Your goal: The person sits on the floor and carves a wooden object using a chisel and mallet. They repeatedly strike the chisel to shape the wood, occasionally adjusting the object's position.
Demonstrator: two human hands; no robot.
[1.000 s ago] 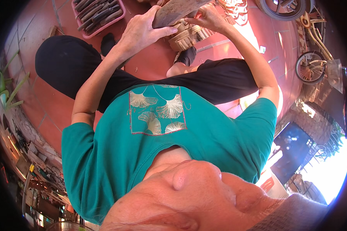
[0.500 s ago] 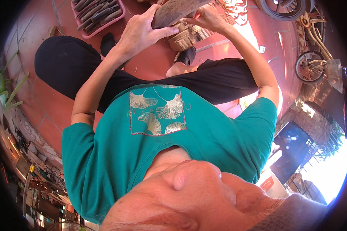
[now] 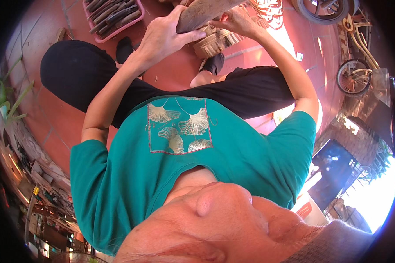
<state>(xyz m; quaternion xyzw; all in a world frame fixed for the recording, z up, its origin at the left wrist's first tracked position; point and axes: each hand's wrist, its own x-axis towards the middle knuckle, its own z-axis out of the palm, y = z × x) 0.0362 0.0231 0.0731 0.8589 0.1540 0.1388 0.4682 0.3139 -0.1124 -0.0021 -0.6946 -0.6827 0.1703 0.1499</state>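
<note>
A thick, brown, dusty piece of wood [image 3: 202, 14] slants across the top of the head view, its far end cut off by the edge. My left hand [image 3: 164, 35] is wrapped around its near left end, thumb reaching right along the underside. On the right, my right hand [image 3: 236, 22] is closed at the wood's lower edge, fingers bent and partly hidden. Below the wood, between my legs, stands a pale, rough wooden block or bundle [image 3: 210, 44], partly covered by the hands.
A pink crate [image 3: 118, 31] of dark sticks stands at the far left on the red tiled floor [image 3: 171, 65]. My crossed legs in dark trousers [image 3: 79, 74] lie close by. Bicycle wheels [image 3: 353, 77] stand at the right, and green leaves [image 3: 13, 105] at the left.
The left hand and the wood have shifted very slightly in the picture. Both hands keep their hold; nothing has been let go.
</note>
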